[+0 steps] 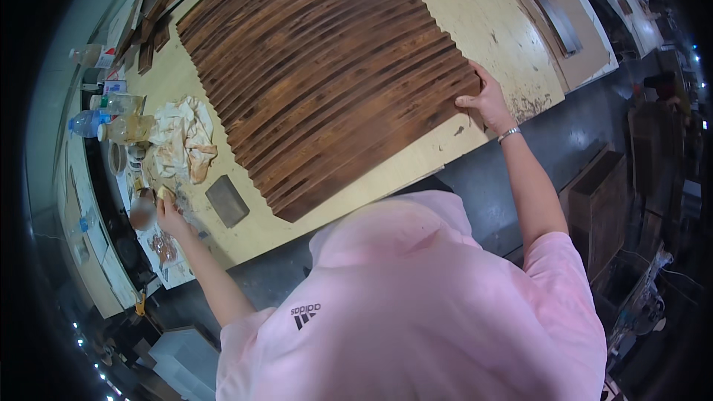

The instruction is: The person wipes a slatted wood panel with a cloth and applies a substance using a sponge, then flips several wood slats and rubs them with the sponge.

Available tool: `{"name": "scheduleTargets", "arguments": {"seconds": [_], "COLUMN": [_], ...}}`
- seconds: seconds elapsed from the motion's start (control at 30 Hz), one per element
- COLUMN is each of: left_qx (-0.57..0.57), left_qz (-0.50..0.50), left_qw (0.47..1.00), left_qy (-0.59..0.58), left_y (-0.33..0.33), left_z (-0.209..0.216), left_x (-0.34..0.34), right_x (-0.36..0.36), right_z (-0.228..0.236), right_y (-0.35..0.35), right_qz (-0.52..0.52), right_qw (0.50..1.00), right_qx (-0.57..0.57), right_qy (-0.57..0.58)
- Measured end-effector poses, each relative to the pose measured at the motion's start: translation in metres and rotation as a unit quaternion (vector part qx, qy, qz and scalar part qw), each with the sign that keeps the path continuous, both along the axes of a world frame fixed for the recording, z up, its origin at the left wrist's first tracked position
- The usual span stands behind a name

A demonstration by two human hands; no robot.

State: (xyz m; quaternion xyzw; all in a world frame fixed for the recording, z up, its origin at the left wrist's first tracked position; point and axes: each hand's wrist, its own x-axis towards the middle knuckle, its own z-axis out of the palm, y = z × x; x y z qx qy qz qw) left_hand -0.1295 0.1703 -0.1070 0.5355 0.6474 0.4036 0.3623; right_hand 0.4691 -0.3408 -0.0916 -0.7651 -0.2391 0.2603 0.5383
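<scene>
A large dark-brown ribbed wooden panel lies across the table, its parallel ridges running from left to right. My right hand grips the panel's right near corner, the thumb on one side and the fingers on the other. Off to the left, my left hand is closed on a small pale-yellow pad, perhaps a piece of sponge. It is beside a round container of brown stuff, which looks blurred. Between the left hand and the panel rests a grey rectangular block.
Stained crumpled cloth lies left of the panel, beside several plastic bottles. Dark wooden strips are piled at the far left. Long metal strips lie at the far right. The pale tabletop's near edge runs before my body.
</scene>
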Motion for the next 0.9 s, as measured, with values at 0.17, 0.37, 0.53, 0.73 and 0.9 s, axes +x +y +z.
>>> {"name": "scheduleTargets", "arguments": {"seconds": [0.17, 0.37, 0.53, 0.73, 0.9], "left_qx": [-0.136, -0.343, -0.202, 0.166, 0.224], "left_qz": [-0.256, -0.39, -0.545, -0.611, -0.609], "left_qw": [0.889, 0.72, 0.79, 0.768, 0.744], "left_qy": [-0.356, -0.461, -0.193, 0.095, 0.162], "left_y": [-0.152, -0.273, -0.313, -0.359, -0.381], "left_z": [0.093, 0.11, 0.102, 0.121, 0.106], "left_x": [0.156, 0.314, 0.379, 0.462, 0.497], "right_x": [-0.012, -0.013, -0.014, -0.01, -0.014], "right_z": [0.016, 0.013, 0.0, -0.008, -0.01], "right_y": [0.008, 0.006, 0.0, -0.002, 0.001], "right_qz": [-0.01, 0.026, 0.033, 0.027, 0.023], "right_qw": [0.996, 0.996, 0.991, 0.988, 0.993], "right_qx": [0.049, 0.057, 0.012, 0.024, 0.026], "right_qy": [0.068, 0.06, -0.127, -0.147, -0.109]}}
